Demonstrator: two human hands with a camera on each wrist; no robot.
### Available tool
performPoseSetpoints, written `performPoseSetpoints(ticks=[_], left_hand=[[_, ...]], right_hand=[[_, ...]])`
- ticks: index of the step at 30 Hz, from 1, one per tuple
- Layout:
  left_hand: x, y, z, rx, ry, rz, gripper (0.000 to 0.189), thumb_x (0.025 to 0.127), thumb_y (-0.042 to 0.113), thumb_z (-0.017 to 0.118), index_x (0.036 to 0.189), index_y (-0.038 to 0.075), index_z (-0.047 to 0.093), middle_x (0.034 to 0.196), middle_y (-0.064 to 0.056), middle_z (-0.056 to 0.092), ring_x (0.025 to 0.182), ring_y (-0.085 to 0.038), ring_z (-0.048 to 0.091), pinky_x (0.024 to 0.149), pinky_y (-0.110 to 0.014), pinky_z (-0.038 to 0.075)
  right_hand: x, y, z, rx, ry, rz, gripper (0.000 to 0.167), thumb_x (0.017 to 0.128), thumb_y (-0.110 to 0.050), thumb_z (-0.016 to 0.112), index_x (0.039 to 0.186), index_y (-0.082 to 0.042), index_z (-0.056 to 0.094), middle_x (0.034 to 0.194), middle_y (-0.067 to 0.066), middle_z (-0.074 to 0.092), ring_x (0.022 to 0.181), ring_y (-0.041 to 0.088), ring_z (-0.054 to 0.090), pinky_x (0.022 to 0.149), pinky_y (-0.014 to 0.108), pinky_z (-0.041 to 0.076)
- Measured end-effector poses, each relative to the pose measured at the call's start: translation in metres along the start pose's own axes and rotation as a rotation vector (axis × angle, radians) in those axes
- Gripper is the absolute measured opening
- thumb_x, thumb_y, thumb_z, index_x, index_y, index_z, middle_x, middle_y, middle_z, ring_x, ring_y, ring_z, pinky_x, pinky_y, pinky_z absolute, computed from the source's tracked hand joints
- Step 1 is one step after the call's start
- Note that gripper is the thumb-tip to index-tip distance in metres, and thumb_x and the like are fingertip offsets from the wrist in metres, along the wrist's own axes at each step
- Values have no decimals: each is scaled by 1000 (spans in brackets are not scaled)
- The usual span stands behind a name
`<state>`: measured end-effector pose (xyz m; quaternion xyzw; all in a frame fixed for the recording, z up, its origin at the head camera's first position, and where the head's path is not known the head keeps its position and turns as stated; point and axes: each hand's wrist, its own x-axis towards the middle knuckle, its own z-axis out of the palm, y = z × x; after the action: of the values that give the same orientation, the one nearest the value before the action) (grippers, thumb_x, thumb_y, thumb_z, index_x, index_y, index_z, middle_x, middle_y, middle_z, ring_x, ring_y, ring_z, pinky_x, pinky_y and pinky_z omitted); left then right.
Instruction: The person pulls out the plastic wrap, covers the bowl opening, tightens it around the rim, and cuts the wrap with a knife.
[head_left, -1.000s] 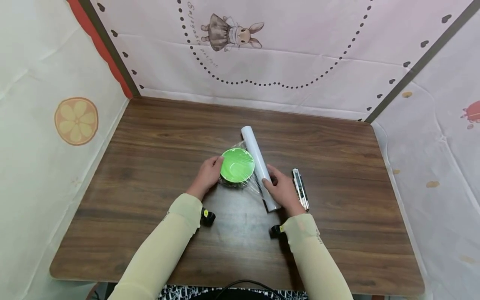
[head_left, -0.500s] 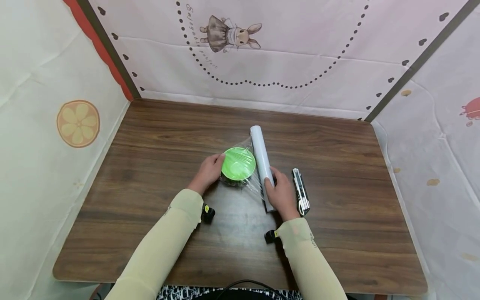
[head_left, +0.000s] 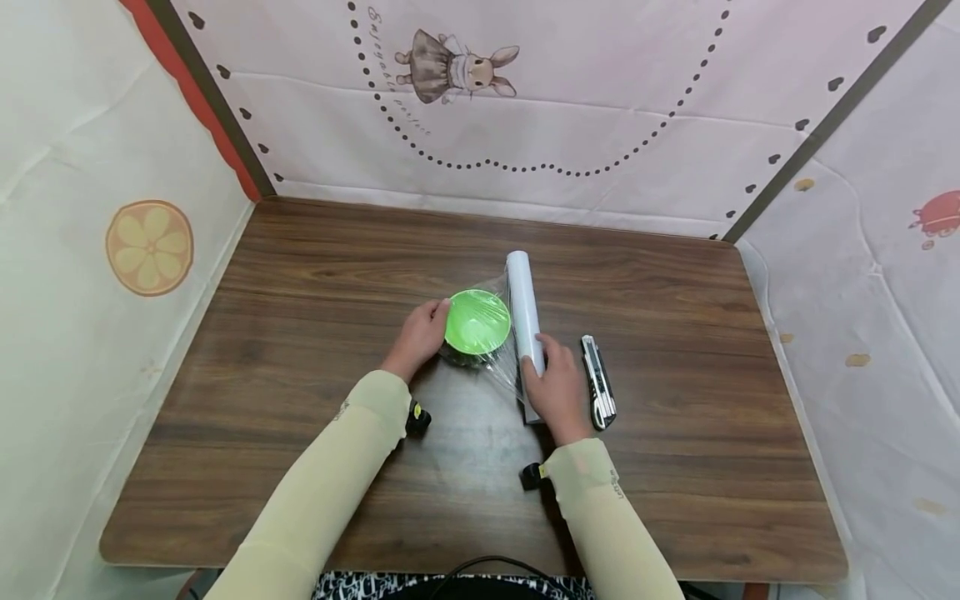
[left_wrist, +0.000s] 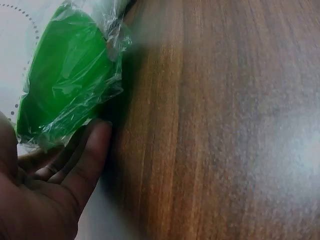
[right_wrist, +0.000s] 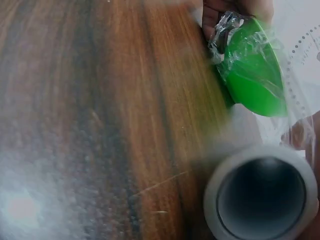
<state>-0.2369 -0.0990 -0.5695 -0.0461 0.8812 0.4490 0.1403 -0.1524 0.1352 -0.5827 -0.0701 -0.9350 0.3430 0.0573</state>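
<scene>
Bowl [head_left: 477, 322]: bright green throughout, crossed by pale glossy streaks from the transparent film [head_left: 504, 367]. Roll [head_left: 522, 292]: plain white outside; the hollow core reads dark in the right wrist view. Utility knife [head_left: 598, 383]: silver and black. Bench [head_left: 712, 417]: brown wood grain, lighter and darker streaks. Sleeves [head_left: 315, 483]: pale yellow, small dark marking near the cuffs. Wrist cameras [head_left: 417, 420]: black with a yellow spot. Back sheet [head_left: 600, 50]: pinkish white — dark dotted line, dark hearts, printed rabbit [head_left: 453, 68] in a grey-brown skirt. Left sheet [head_left: 67, 333]: white — printed orange slice [head_left: 150, 247], red scalloped border [head_left: 191, 96].
</scene>
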Motion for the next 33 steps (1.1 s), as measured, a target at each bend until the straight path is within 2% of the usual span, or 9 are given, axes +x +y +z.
performPoseSetpoints(ticks=[5,9,13,16,20,27,33], left_hand=[[-1,1,2,0,5,-22,63,101,57,27,144,14,43,148,-12,44,139,-33,37,113,-52,31],[-1,3,5,18,-1,-13,66,100,58,25,144,12,43,147,-14,45,137,-34,39,112,-52,33],[-2,4,7,49,29,10,63,103,52,24,142,8,47,143,-16,49,135,-35,42,111,-51,35],[-2,4,9,65,68,34,59,104,47,25,137,7,52,139,-17,54,131,-36,46,109,-51,37],[-2,3,10,66,87,44,59,104,46,25,136,5,53,137,-17,55,130,-36,47,109,-50,37],[1,0,7,52,58,37,62,104,48,24,139,5,50,141,-16,52,134,-35,44,111,-49,35],[0,0,4,49,42,40,60,104,47,24,140,6,50,142,-16,51,134,-36,44,112,-50,35]], right_hand=[[6,-1,-1,18,-38,24,44,97,-39,53,136,-17,51,120,14,56,101,31,58,84,46,49],[17,-5,-4,55,-91,42,48,99,-37,50,142,-17,44,125,14,57,107,31,58,87,47,49],[26,-13,-4,59,-179,40,55,97,-34,49,149,-22,35,133,14,56,111,34,59,89,51,50],[30,-18,-3,48,-204,34,56,96,-31,49,150,-23,35,137,17,53,117,37,56,93,53,48],[30,-20,0,38,-167,25,53,95,-27,50,147,-22,40,134,19,55,117,38,56,94,53,47],[29,-15,-1,-55,-67,-30,48,95,-24,54,141,-17,49,123,19,61,110,38,58,92,51,48],[28,-11,-2,-72,-25,-39,45,95,-26,56,139,-17,51,123,19,61,112,38,57,93,51,47]])
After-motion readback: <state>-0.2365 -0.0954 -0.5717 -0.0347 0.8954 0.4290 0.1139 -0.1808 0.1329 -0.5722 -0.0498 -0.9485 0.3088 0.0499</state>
